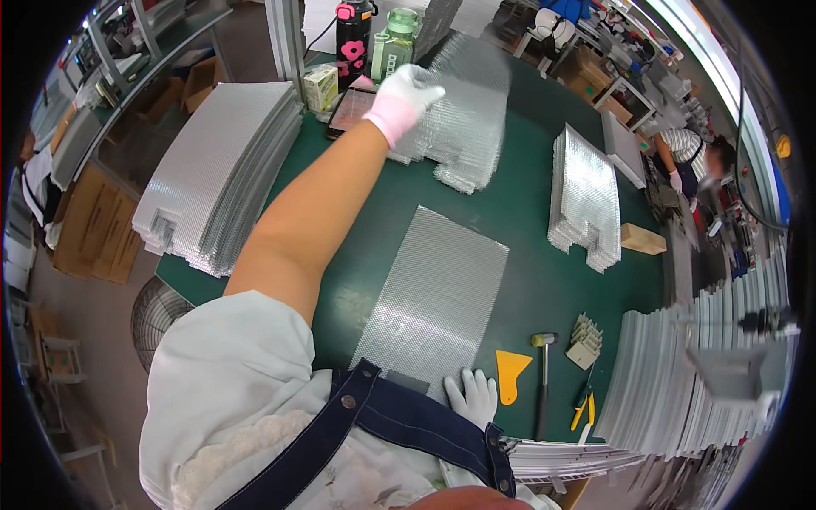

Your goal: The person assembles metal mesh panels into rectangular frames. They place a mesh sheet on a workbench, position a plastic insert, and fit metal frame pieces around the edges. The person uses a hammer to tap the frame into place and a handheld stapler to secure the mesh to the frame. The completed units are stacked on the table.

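Observation:
A grey sheet with a fine mesh-like texture (435, 285) lies flat on the green table in front of me. My right hand (473, 399), in a white glove, rests with spread fingers by its near right corner. Reaching far forward, my left hand (405, 100) wears a white glove with a pink cuff. Its fingers are curled in at the left edge of a stack of shiny textured sheets (467, 110); whatever they may hold is hidden. Below that hand lies a dark-framed tablet or phone (350, 113).
A tall sheet stack (217, 161) stands left, a smaller one (586, 200) right, beside a wooden block (643, 239). Near right lie a yellow scraper (512, 374), a hammer (543, 382) and yellow-handled pliers (583, 408). Bottles (354, 38) stand at the back. A co-worker (684, 153) is at far right.

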`<state>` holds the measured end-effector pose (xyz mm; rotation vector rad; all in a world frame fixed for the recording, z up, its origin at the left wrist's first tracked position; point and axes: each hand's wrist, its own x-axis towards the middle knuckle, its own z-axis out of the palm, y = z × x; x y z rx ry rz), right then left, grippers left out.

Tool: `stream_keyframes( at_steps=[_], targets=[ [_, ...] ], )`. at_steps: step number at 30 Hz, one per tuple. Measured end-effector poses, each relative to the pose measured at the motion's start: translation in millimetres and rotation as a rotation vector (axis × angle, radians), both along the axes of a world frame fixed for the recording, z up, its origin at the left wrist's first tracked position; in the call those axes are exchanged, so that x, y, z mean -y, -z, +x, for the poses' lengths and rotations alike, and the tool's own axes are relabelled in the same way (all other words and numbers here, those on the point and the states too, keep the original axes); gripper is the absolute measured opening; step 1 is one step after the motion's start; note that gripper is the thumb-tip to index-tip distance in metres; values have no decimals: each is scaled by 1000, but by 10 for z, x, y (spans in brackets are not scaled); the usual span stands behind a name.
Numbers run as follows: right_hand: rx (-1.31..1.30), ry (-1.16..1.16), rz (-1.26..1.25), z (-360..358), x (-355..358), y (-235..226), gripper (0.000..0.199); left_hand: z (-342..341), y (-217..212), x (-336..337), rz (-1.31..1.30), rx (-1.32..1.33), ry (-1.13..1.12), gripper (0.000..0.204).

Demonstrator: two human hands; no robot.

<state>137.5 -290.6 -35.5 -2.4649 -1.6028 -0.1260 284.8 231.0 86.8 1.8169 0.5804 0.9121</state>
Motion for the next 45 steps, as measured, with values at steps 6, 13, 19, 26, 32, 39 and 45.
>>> stream_keyframes(
  at_steps=[6, 13, 19, 26, 32, 39, 45],
  targets=[
    [-13, 17, 76, -66, -38, -95, 57, -199, -222, 54, 50, -168, 52, 46],
    [-355, 118, 215, -43, -72, -326, 50, -978, -381, 846, -552, 516, 530, 26],
    [-1511, 410, 1204, 286, -284, -976, 62, -2132, 41, 1937, -552, 212, 584, 36],
    [-352, 678, 394, -135, -513, -555, 72, -2748, 777, 2511, 295, -452, 236, 59],
    [-374, 710, 194, -128, -547, -249, 77, -2774, 850, 2528, 304, -690, 276, 67],
    [-276, 701, 54, -100, -597, -178, 78, -2697, 917, 2470, 267, -856, 289, 71],
    [-162, 597, 244, -131, -504, -27, 78, -2726, 954, 2421, 253, -831, 291, 73]
  ],
)
